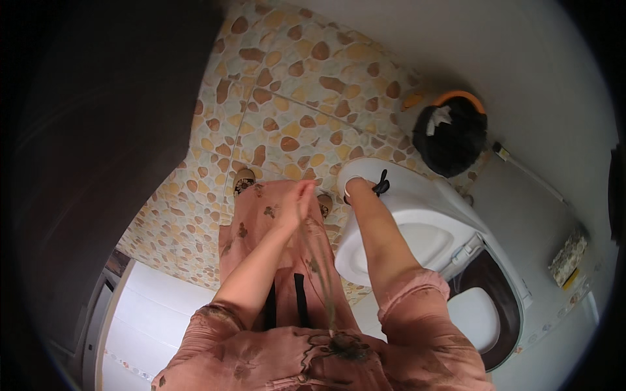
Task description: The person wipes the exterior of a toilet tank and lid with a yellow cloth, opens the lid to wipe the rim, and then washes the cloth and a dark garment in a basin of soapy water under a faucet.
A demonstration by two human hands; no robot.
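Note:
My left hand (pixel 298 203) is raised in front of my pink dress (pixel 261 247), its fingers stretched out and lying close together, with nothing visible in them. A thin brownish cord (pixel 317 260) hangs from the dress's neckline and runs up toward that hand. My right forearm (pixel 381 228) reaches over the near side of a white toilet (pixel 427 192). At its wrist sit a white band (pixel 351 184) and a black bow-like tie (pixel 382 184). Below the wrist, my right hand is hidden, so its fingers do not show.
A bin lined with a black bag (pixel 450 140), orange at its rim, holds crumpled white paper (pixel 440 119) beyond the toilet. Pebble-patterned tiles (pixel 293 98) cover the floor. A dark panel (pixel 117 117) rises at left; a white tiled surface (pixel 147 313) stands lower left.

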